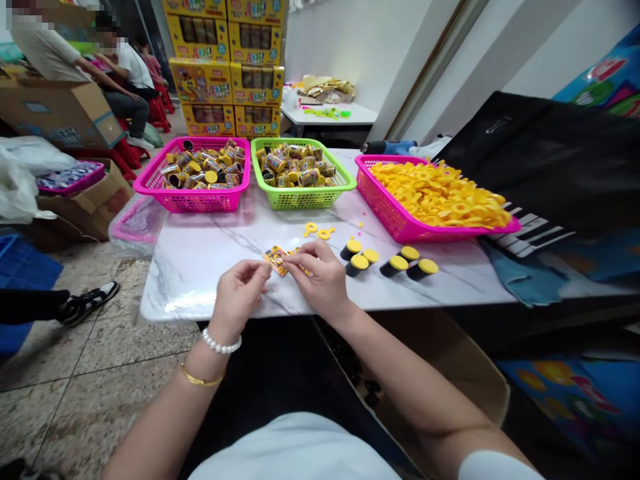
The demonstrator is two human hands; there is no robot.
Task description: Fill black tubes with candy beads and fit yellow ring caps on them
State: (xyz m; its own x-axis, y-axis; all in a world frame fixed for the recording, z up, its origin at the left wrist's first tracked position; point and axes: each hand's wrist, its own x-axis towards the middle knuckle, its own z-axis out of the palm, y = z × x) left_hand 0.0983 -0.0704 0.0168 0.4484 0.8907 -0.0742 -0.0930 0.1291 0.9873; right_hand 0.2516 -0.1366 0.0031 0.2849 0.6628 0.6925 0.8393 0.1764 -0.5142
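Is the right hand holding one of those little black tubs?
No, the right hand pinches a small printed piece, while the black tubs stand on the table.

Near the middle, a small printed sheet (275,259) is orange-yellow with dark marks, with yellow-capped black cylinders (394,266) to its right and a tabletop (195,253) of white veined with marble grey beneath. Farther off, a bright pink basket (203,201) at left and a lime-green basket (304,198) hold yellow, black and multicoloured tubs (300,163), while the pink basket at right (387,210) brims with yellow pieces (440,197). Far left, stacked boxes (207,80) are yellow with multicoloured lettering; near left, a bracelet (221,346) is pearl white, a bangle (200,381) gold.
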